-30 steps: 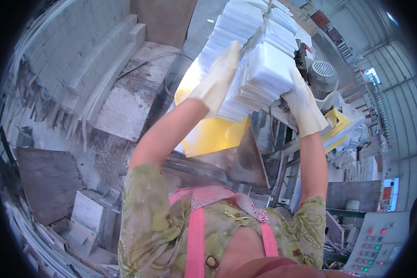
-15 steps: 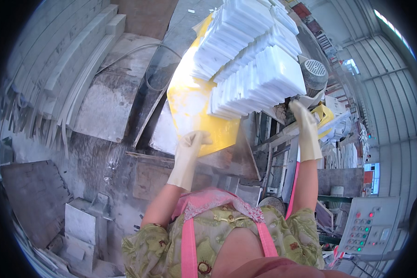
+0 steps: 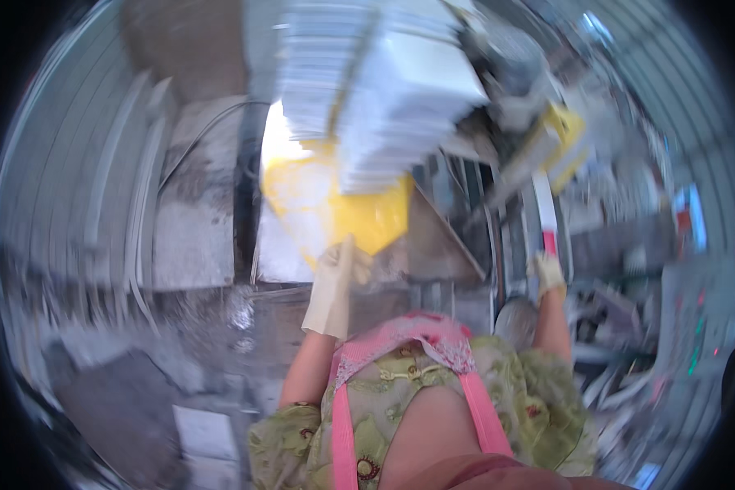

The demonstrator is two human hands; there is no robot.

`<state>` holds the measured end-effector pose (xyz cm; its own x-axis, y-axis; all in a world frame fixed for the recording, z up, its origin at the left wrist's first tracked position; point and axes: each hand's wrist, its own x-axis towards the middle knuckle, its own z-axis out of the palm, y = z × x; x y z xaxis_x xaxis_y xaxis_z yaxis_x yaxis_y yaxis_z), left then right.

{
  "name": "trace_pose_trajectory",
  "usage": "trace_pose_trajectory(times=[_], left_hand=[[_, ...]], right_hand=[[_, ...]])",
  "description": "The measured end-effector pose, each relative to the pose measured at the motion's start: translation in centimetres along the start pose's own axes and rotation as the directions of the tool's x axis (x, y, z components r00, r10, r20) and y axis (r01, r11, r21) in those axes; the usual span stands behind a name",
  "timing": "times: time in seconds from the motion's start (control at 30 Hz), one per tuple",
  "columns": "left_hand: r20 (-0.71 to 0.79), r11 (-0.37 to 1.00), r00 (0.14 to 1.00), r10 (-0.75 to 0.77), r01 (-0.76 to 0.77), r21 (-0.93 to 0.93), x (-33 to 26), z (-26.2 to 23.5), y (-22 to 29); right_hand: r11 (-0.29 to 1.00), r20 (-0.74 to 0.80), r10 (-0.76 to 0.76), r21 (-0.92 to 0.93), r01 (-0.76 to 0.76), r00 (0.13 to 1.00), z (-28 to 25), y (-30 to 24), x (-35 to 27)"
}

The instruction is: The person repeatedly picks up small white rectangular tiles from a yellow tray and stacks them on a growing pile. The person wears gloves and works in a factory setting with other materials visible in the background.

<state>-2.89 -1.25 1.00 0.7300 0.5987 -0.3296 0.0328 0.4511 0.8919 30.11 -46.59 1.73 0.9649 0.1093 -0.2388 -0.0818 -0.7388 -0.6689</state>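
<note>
Both my hands wear cream rubber gloves. My left hand (image 3: 340, 265) is by the near edge of a yellow sheet (image 3: 376, 216) with a whitish worn patch. Its fingers are loosely bent and partly apart, with nothing visible in them; whether they touch the sheet I cannot tell. White slabs in a tall stack (image 3: 412, 90) stand on the yellow sheet, smeared by motion. My right hand (image 3: 545, 271) is low on the right, by the near end of a white-and-pink strip (image 3: 545, 216). Its fingers are blurred, so their grip is unclear.
A yellow part (image 3: 559, 143) and a rounded grey motor (image 3: 510, 53) stand right of the stack. Long pale beams (image 3: 110, 163) line the left side, beside a thin cable (image 3: 192, 143). A dark board (image 3: 122, 408) lies at lower left. A panel with coloured lights (image 3: 698, 327) is far right.
The view has swung and blurred. My right hand has left the spot beside the stack and drawn back toward me. My left hand stays near the yellow sheet's edge.
</note>
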Motion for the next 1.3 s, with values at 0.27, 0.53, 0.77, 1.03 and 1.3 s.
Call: trace_pose_trajectory(times=[0.27, 0.53, 0.77, 1.03, 1.3], left_hand=[[0.145, 0.982, 0.986, 0.088, -0.11, 0.152, 0.2, 6.8, -1.3], [0.093, 0.95, 0.996, 0.001, -0.03, 0.311, -0.1, 17.7, -4.8], [0.001, 0.931, 0.997, -0.077, 0.072, 0.357, -2.7, 23.3, -5.9], [0.005, 0.947, 0.992, -0.123, 0.116, 0.3, -4.4, 23.9, -5.3], [0.247, 0.958, 0.962, -0.118, 0.044, 0.285, -2.6, 25.8, -3.3]], right_hand=[[0.962, -0.16, 0.207, -0.145, -0.23, 0.965, -6.0, 3.7, 0.1], [0.679, -0.081, -0.567, -0.61, 0.409, 0.82, -9.9, 5.8, 8.3], [0.361, 0.171, -0.697, -0.754, 0.548, 0.696, -6.1, 4.5, 15.6], [0.319, 0.281, -0.692, -0.708, 0.63, 0.665, -5.5, 6.0, 16.4], [0.817, -0.218, -0.514, -0.42, 0.396, 0.829, -10.7, -0.4, 15.9]])
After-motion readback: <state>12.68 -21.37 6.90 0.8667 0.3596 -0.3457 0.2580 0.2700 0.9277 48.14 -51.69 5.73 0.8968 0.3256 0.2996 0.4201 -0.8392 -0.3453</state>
